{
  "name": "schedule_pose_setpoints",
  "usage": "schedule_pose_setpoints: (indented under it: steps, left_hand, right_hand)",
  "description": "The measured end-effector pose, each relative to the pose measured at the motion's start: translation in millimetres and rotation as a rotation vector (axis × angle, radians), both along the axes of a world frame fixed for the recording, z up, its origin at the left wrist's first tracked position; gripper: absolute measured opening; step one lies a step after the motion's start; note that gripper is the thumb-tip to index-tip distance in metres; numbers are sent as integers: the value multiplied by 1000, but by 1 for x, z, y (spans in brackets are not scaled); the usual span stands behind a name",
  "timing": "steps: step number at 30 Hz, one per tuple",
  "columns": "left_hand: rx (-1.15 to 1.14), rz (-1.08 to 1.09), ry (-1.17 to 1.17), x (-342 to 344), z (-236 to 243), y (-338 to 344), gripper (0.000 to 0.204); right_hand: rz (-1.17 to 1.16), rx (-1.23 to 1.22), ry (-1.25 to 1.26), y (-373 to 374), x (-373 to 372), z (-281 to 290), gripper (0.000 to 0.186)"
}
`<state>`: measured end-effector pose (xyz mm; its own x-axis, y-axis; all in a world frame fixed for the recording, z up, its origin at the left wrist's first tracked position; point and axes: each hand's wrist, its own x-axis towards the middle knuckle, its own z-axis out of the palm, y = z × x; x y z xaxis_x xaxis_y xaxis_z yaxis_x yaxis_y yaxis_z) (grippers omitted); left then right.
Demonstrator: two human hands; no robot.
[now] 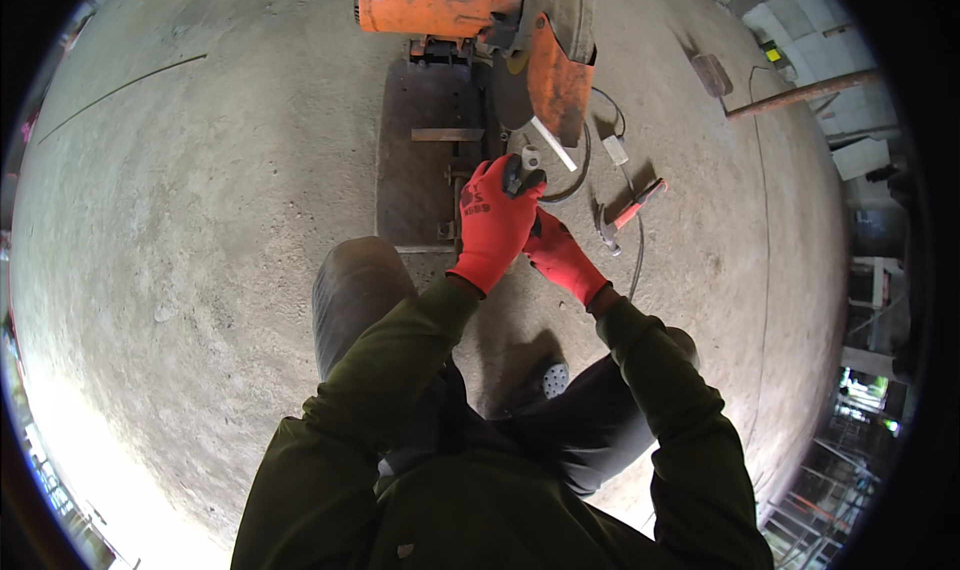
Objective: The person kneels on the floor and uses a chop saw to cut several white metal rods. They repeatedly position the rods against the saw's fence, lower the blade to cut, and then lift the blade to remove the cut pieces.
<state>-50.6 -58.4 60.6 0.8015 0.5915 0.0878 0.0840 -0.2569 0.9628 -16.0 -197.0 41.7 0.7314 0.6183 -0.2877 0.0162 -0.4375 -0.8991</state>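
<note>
My left hand (498,220) in a red glove with dark palm is closed around a small pale rounded piece (530,157) near the saw's base. My right hand (560,255), also gloved in red, is closed just behind it, its grip partly hidden. An orange cut-off saw (440,5) with a disc guard (560,80) stands on a dark metal base (410,170). A flat bar (445,134) lies across the base, and a white strip (553,142) rests beside the guard, right of my hands.
A red-handled hammer (630,210) lies to the right by a cable (638,270) with a small pale box (615,150). A rusty pole (800,92) and a shovel-like blade (712,75) are farther right, a thin rod (120,85) left. My knees flank my arms.
</note>
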Motion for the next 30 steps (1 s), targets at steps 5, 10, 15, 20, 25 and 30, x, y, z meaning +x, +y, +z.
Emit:
schedule_pose_setpoints:
  steps: [5, 10, 15, 20, 25, 30]
  left_hand:
    - [45, -81, 72, 5, 10, 3, 41]
    - [284, -46, 69, 6, 7, 5, 45]
    - [406, -19, 99, 8, 3, 16, 46]
    - [423, -50, 76, 14, 2, 26, 43]
    - [349, -98, 49, 17, -6, 32, 44]
    - [347, -90, -21, 17, -18, 36, 47]
  right_hand:
    - [-33, 183, 377, 6, 6, -26, 43]
    - [-140, 408, 524, 25, -2, -63, 43]
    - [-156, 340, 490, 49, -7, -72, 39]
    - [-77, 406, 557, 55, 10, -100, 42]
    - [-101, 455, 457, 64, 5, -110, 37]
    - [-45, 316, 123, 70, -7, -99, 40]
